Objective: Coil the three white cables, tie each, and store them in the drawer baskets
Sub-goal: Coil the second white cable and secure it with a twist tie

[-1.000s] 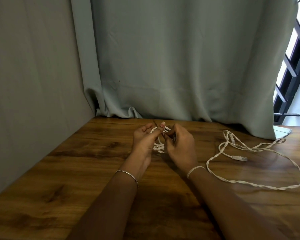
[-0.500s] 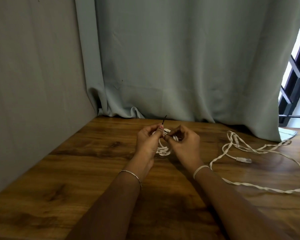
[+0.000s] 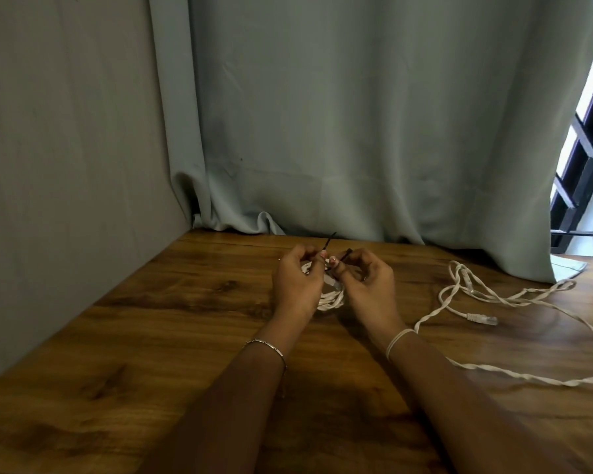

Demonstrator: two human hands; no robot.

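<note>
A small coil of white cable (image 3: 331, 298) rests on the wooden table (image 3: 172, 323) between my two hands. My left hand (image 3: 297, 283) pinches one end of a thin black tie (image 3: 330, 241) that sticks up above the coil. My right hand (image 3: 368, 280) pinches the tie's other end (image 3: 345, 255) just across from it. The coil is mostly hidden behind my fingers. A second white cable (image 3: 514, 302) with a clear plug lies loose and uncoiled on the table to the right. No drawer or basket is in view.
A grey wall (image 3: 65, 165) borders the table on the left and a pale curtain (image 3: 356, 131) hangs along the back. A barred window (image 3: 586, 138) shows at the far right. A white band sits on my right wrist, a thin bracelet on my left.
Both hands stayed at the coil, and their fingertips have drawn slightly apart, each now pinching one end of the black tie. The view has shifted a little.
</note>
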